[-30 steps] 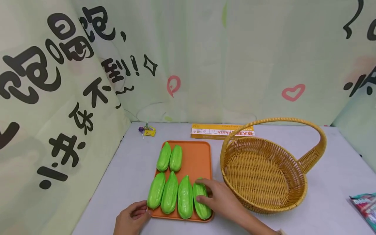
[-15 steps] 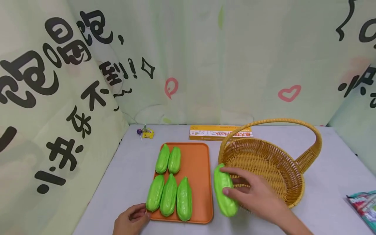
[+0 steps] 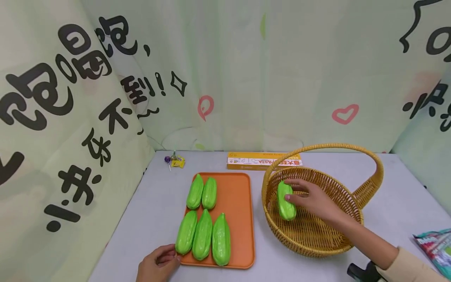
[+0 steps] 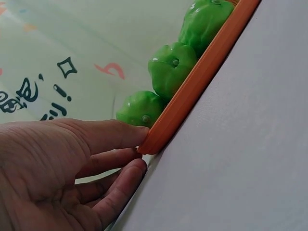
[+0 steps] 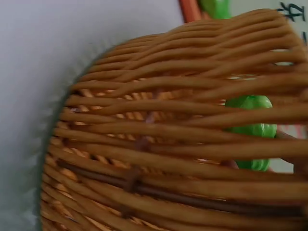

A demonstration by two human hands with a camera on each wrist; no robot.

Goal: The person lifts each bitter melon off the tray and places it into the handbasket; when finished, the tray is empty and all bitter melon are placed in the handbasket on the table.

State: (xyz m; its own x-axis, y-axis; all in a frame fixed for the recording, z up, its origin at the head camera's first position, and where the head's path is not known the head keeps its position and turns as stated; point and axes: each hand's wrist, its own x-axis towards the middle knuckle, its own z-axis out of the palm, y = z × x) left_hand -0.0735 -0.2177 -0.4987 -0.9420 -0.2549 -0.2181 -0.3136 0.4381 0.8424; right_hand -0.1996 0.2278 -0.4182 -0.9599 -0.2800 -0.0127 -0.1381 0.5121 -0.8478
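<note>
My right hand (image 3: pixel 311 199) grips a glossy, ridged green toy cucumber (image 3: pixel 286 201) inside the wicker basket (image 3: pixel 356 239), toward its left side. In the right wrist view the basket's woven wall (image 5: pixel 159 130) fills most of the picture, with the cucumber (image 5: pixel 250 130) and parts of fingers showing through the gaps. At the near left corner of an orange tray (image 3: pixel 241 235), my left hand (image 3: pixel 158 262) pinches the rim. The left wrist view has one digit on top of the tray edge (image 4: pixel 192 82) and other fingers below. Several similar cucumbers (image 3: pixel 202 235) lie on the tray's left and front.
Behind the basket, whose tall handle (image 3: pixel 338 146) arches over it, lies a yellow-and-white pasta box (image 3: pixel 260 160). Small wrapped candies (image 3: pixel 177 161) sit at the back left. A colourful packet (image 3: pixel 437 246) lies at the right edge. Printed curtains (image 3: pixel 239 78) stand around the table.
My right hand has lifted a cucumber from the tray's front right and carried it rightward over the rim into the basket. The left hand stays at the tray corner.
</note>
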